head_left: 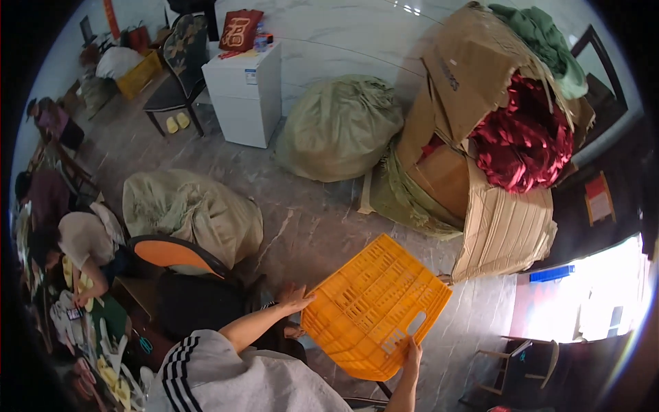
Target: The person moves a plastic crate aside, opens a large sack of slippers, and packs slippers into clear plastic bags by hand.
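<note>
I hold an orange plastic crate (pixel 376 302) tilted in front of me, over the floor. My left hand (pixel 296 300) grips its left edge, fingers partly hidden by the crate. At the near right edge my right hand (pixel 412 351) grips the crate close to its oval handle hole; the fingers on the far side do not show. The crate's slotted panel faces me, and nothing can be seen in it.
A swivel chair (pixel 180 255) stands left of me, with a stuffed sack (pixel 199 209) beyond it. Farther off are another sack (pixel 343 127), a white cabinet (pixel 240 103) and a cardboard box (pixel 508 226) of red fabric (pixel 525 137). People (pixel 86 237) work at the left.
</note>
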The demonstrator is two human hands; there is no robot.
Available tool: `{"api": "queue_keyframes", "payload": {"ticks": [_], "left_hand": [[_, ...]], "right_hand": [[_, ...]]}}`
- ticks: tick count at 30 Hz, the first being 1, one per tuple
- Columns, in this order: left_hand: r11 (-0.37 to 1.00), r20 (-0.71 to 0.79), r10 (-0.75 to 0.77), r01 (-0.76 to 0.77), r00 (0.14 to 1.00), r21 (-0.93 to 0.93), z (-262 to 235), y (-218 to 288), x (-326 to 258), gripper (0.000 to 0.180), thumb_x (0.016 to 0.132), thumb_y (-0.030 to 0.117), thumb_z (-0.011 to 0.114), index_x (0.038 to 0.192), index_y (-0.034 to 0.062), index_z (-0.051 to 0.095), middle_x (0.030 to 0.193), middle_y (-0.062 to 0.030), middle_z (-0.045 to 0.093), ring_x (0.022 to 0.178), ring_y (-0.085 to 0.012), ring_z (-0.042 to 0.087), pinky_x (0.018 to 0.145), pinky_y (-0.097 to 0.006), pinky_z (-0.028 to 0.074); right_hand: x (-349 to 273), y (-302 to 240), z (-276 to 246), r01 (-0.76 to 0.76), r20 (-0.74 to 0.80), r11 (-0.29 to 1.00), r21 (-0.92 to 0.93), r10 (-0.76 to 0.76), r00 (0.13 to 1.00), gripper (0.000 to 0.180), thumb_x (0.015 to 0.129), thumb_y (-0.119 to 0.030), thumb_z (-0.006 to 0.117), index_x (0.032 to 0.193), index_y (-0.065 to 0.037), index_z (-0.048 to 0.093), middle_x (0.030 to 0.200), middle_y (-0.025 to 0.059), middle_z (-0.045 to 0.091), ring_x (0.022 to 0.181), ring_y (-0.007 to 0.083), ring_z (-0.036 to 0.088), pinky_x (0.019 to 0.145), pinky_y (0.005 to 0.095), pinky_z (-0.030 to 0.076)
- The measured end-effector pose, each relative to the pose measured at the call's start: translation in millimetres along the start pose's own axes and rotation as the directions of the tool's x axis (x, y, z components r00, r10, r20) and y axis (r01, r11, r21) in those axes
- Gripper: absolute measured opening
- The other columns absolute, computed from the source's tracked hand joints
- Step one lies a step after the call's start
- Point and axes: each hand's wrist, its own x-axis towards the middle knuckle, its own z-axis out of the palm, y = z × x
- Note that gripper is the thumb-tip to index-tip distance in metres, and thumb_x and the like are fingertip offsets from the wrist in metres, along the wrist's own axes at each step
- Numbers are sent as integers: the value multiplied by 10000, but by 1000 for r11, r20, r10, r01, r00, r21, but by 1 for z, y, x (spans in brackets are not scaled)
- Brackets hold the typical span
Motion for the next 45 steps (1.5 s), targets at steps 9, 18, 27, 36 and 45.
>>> {"api": "queue_keyframes", "payload": {"ticks": [9, 18, 27, 36, 45], "left_hand": [[992, -276, -33, 64, 961, 105, -12, -97, 66, 652, 801, 401, 633, 1260, -16, 429, 1304, -193, 435, 1214, -258, 412, 963, -361, 361], [870, -50, -149, 107, 988, -482, -94, 15, 4, 556, 856, 339, 590, 1278, 19, 419, 1146, -109, 540, 1008, -215, 522, 813, -338, 424], [762, -105, 205, -226, 973, -607, -192, 102, -159, 554, 858, 380, 615, 1275, 60, 443, 1113, -86, 558, 1009, -168, 513, 861, -291, 401], [641, -392, 485, -623, 782, -449, -283, 163, -317, 624, 828, 335, 657, 1329, 60, 407, 1181, -86, 499, 994, -163, 500, 836, -292, 404], [535, -754, 508, -839, 416, -102, -266, 110, -274, 873, 730, 225, 758, 1408, 53, 236, 1400, -125, 306, 1332, -254, 232, 1074, -400, 221]], "right_hand": [[-13, 10, 55, -34, 74, 983, -179, 48, 996, 235, 877, -166, 586, 1021, 8, 523, 817, 100, 622, 691, 222, 631, 635, 360, 544], [18, -83, 158, 179, 107, 887, -426, -147, 983, 178, 845, -164, 590, 827, 9, 624, 730, 74, 637, 619, 139, 573, 573, 276, 462], [-63, -241, 302, 110, 246, 881, -459, 8, 969, 379, 881, -315, 528, 996, 40, 598, 902, 112, 616, 812, 210, 584, 750, 307, 486], [-153, -328, 440, 428, 613, 789, -441, -84, 786, 387, 878, -309, 550, 1032, 45, 584, 914, 115, 627, 813, 196, 586, 739, 293, 472], [-308, -405, 643, 700, 854, 675, -234, -201, 480, 304, 879, -251, 556, 1013, 21, 579, 845, 80, 628, 692, 155, 598, 620, 260, 485]]}}
